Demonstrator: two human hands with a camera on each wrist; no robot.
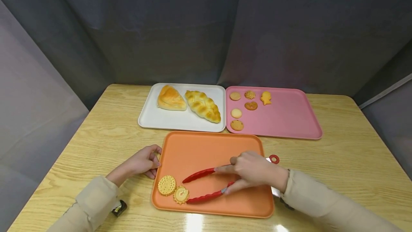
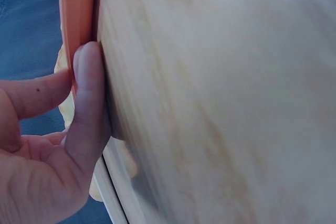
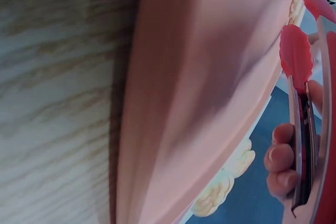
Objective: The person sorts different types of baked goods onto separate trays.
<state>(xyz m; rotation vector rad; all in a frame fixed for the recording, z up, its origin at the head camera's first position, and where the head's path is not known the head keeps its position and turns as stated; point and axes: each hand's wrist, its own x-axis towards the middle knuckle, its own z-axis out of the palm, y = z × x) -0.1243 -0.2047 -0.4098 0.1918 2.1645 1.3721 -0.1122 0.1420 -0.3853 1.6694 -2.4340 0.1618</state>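
My right hand point(image 1: 252, 169) holds red-tipped tongs point(image 1: 202, 174) over the orange tray point(image 1: 212, 146). The tong arms are spread. The lower tip is close by a scalloped cookie point(image 1: 181, 194); whether it touches, I cannot tell. Beside that lies a round, bumpy cookie point(image 1: 167, 185), at the tray's near left corner. My left hand point(image 1: 145, 161) is at the tray's left edge. Up close in the left wrist view, its thumb and a finger pinch the orange rim point(image 2: 79, 14). In the right wrist view, fingers point(image 3: 281, 156) curl round the metal tong arms.
Behind stands a white tray point(image 1: 146, 117) with a triangular bread point(image 1: 171, 98) and a braided loaf point(image 1: 203, 106). Adjoining it on the right, a pink tray point(image 1: 286, 117) bears several small cookies on its left part. Dark curtains point(image 1: 180, 31) hang behind the wooden table point(image 1: 112, 117).
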